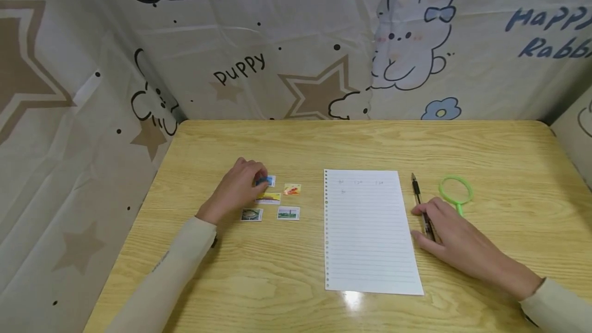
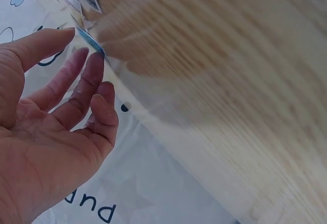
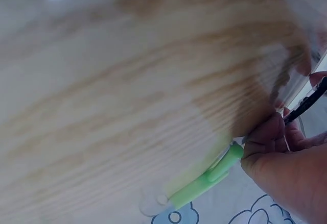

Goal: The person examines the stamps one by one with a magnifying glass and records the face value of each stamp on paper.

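Note:
My left hand (image 1: 240,184) reaches over a group of small picture stamps. Its thumb and fingertips pinch the edges of a blue stamp (image 2: 91,41), partly hidden by the fingers in the head view. Around it lie a yellow stamp (image 1: 268,198), a red-and-yellow stamp (image 1: 292,189), a stadium-like stamp (image 1: 252,215) and a green landscape stamp (image 1: 289,213). On the right, my right hand (image 1: 455,240) rests over a black pen (image 1: 416,189), thumb and forefinger apart on either side of it. The pen lies on the table, tip pointing away.
A lined sheet (image 1: 372,240) with faint handwriting at its top lies between the hands. A green magnifying glass (image 1: 470,189) lies just beyond the right hand, its handle partly covered. The wooden table (image 1: 259,281) meets a printed cloth (image 1: 296,40) at the back.

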### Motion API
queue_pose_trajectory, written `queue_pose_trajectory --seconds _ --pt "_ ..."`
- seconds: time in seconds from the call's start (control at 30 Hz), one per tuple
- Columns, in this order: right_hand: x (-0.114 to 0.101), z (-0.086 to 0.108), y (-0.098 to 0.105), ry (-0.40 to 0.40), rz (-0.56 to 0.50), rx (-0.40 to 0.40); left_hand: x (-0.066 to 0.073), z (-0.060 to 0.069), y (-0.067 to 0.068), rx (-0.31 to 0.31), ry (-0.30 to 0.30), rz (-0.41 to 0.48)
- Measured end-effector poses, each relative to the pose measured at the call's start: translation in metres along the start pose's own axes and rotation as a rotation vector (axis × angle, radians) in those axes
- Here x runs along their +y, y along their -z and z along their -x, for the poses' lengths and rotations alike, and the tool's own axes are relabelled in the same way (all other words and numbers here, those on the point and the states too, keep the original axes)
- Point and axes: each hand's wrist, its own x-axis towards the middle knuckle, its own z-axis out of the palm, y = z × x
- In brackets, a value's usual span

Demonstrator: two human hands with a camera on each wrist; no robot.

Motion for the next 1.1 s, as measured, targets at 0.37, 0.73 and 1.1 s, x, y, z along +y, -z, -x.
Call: queue_pose_trajectory --seconds 0.37,0.73,1.1 --pt "0.003 0.0 -0.005 0.046 0.035 0.028 0.001 -0.003 -0.002 -0.017 0.019 -0.01" --pt "0.0 0.004 0.004 -0.109 -0.071 -0.011 0.004 -0.003 -0.002 -0.019 0.066 0.01" --pt "0.015 0.017 0.02 -0.245 -0.076 0.24 0.003 -0.002 -0.004 0.011 0.074 0.035"
